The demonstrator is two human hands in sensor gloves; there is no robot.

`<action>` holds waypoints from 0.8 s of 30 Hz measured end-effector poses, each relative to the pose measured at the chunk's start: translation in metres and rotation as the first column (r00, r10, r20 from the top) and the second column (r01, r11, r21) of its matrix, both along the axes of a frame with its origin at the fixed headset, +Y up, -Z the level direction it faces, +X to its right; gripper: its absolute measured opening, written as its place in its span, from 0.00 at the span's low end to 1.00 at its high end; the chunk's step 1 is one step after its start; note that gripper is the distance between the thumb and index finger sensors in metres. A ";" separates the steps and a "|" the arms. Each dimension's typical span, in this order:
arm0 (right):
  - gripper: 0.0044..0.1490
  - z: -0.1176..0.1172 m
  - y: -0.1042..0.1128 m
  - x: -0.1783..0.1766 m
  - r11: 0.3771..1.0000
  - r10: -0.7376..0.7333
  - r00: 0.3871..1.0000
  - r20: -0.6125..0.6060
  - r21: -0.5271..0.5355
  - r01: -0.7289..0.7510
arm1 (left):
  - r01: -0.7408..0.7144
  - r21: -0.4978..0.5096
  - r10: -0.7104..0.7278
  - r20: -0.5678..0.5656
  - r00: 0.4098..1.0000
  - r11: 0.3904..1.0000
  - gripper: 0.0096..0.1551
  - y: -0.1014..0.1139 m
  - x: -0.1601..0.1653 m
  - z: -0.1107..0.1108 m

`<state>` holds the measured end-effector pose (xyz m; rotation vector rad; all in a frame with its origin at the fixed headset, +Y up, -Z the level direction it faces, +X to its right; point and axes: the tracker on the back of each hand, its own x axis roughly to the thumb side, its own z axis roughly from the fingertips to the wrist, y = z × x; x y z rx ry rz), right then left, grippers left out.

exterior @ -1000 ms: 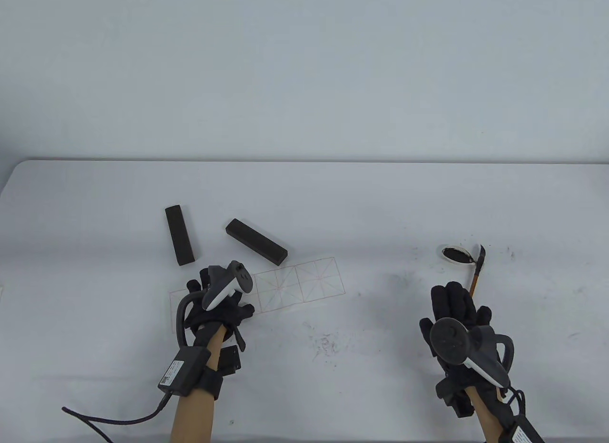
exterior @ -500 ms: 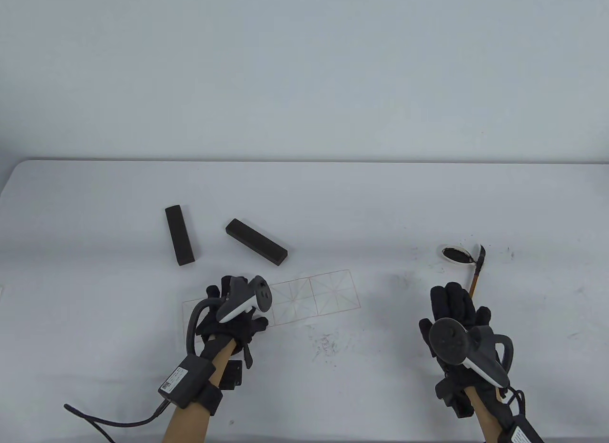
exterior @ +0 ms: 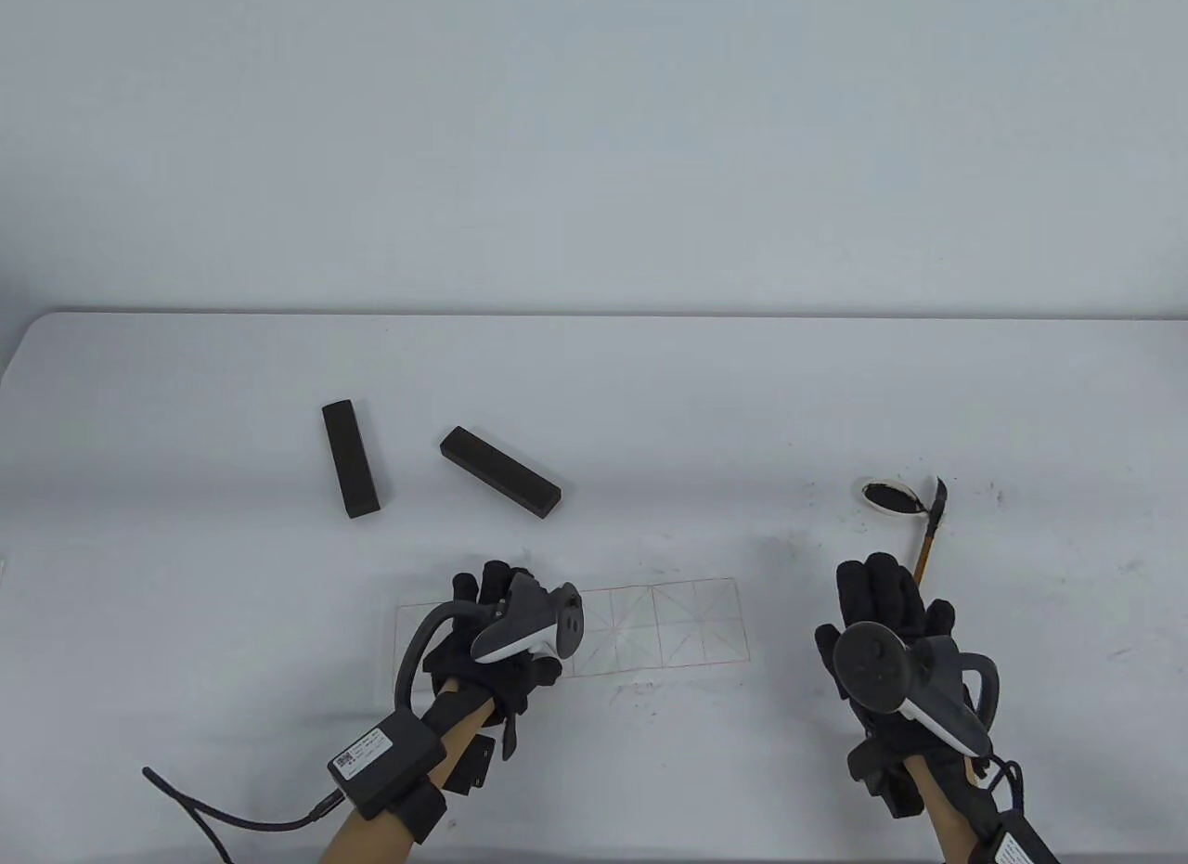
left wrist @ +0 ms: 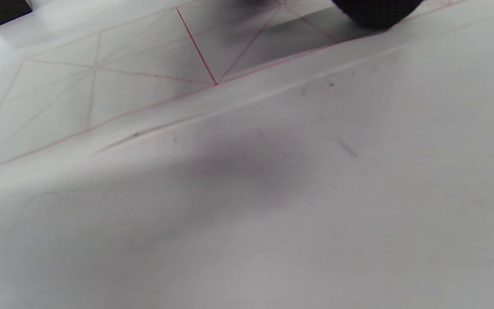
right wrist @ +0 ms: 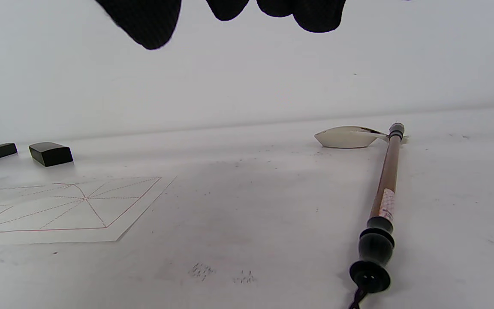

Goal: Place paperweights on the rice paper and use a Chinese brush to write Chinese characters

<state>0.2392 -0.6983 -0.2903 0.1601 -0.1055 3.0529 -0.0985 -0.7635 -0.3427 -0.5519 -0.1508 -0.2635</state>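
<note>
The strip of rice paper [exterior: 691, 623] with red grid squares lies flat at the table's front centre. My left hand [exterior: 497, 613] presses flat on its left part, fingers spread; one fingertip [left wrist: 375, 10] touches the paper [left wrist: 122, 86]. Two dark paperweights [exterior: 351, 457] [exterior: 501, 470] lie on the bare table behind the paper, off it. The brush [exterior: 931, 530] lies with its tip on the ink dish [exterior: 889, 496]. My right hand [exterior: 882, 595] hovers open just left of the brush handle [right wrist: 386, 193], holding nothing.
Ink specks and smears mark the table around the dish [right wrist: 347, 136] and in front of the paper [right wrist: 71, 208]. The near paperweight end [right wrist: 51, 153] shows at the left of the right wrist view. A cable [exterior: 232, 813] trails from my left wrist.
My left hand has slid the rice paper to the right and toward the front edge, turning it level and away from the paperweights. The right hand has barely moved.
</note>
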 end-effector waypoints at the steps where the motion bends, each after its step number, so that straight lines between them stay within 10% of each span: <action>1: 0.45 0.000 0.000 0.000 1.000 0.000 1.000 0.000 -0.001 0.000 | 0.001 -0.001 -0.001 0.007 1.000 1.000 0.52 0.000 0.001 0.001; 24: 0.45 0.000 -0.001 -0.001 1.000 0.004 1.000 -0.003 -0.014 -0.004 | -0.014 -0.019 0.015 0.078 0.997 1.000 0.54 -0.003 0.010 0.023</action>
